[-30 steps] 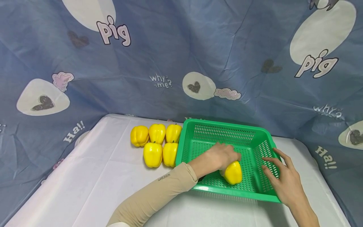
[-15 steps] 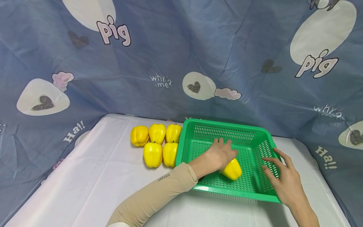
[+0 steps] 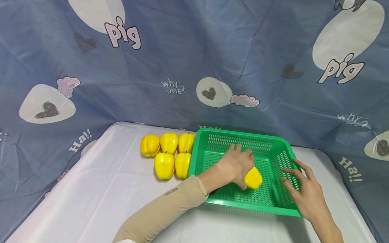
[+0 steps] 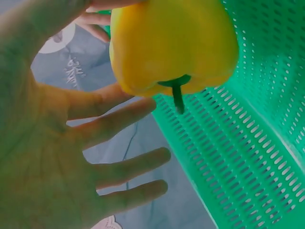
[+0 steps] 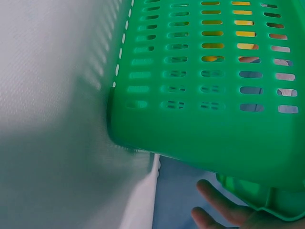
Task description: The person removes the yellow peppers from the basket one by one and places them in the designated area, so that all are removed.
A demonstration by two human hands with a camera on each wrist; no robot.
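A yellow bell pepper lies in the green basket, beside my left hand. That hand reaches in with its fingers spread. In the left wrist view its fingers are nearly straight, and one fingertip is at the edge of the pepper, whose dark green stem hangs towards the camera. At the basket's right rim rests my right hand, fingers loosely bent over the edge. Two of its fingers appear outside the wall in the right wrist view; the rest are hidden there.
Several yellow bell peppers stand in two rows left of the basket on the white tablecloth. A blue printed curtain hangs behind. The basket has raised, slotted walls. Something dark shows at the left wrist.
My left hand has shifted slightly left and its fingers have spread. The pepper has turned and now shows to the hand's right. My right hand and the basket stay in place.
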